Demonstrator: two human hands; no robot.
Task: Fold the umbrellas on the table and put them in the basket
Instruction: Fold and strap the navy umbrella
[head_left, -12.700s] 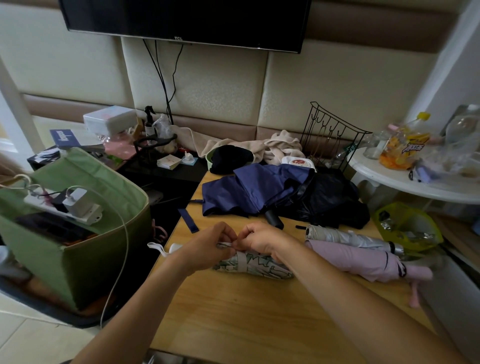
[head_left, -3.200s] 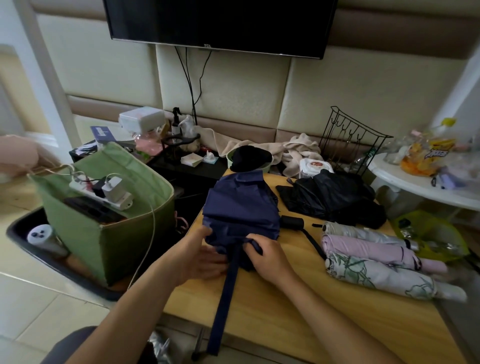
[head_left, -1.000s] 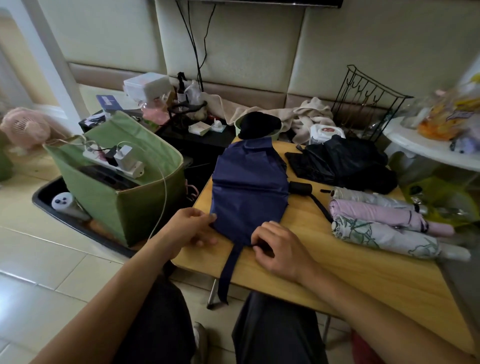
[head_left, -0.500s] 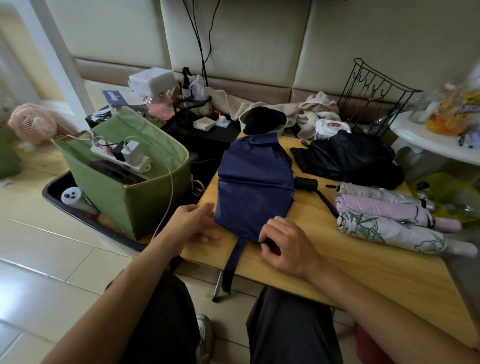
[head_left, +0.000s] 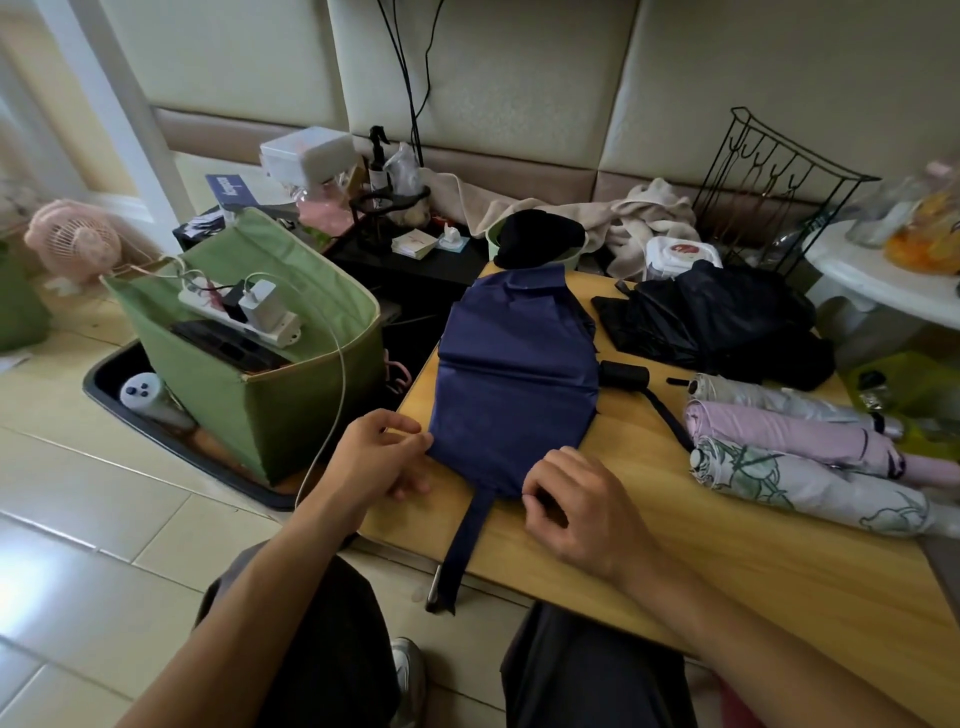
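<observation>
At frame centre, the navy umbrella (head_left: 514, 379) lies flat on the table (head_left: 727, 561). My left hand (head_left: 376, 457) pinches its corner; my right hand (head_left: 582, 504) curls on its lower edge. It's probably limp, slippery cloth; I'd grip the edges.

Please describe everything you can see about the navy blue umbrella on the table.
The navy blue umbrella lies flat on the wooden table, its smooth, thin fabric spread into a wide, creased panel. Its strap hangs over the near table edge. The left hand pinches its left edge; the right hand rests on its near end, fingers curled. It is not yet rolled.
</observation>
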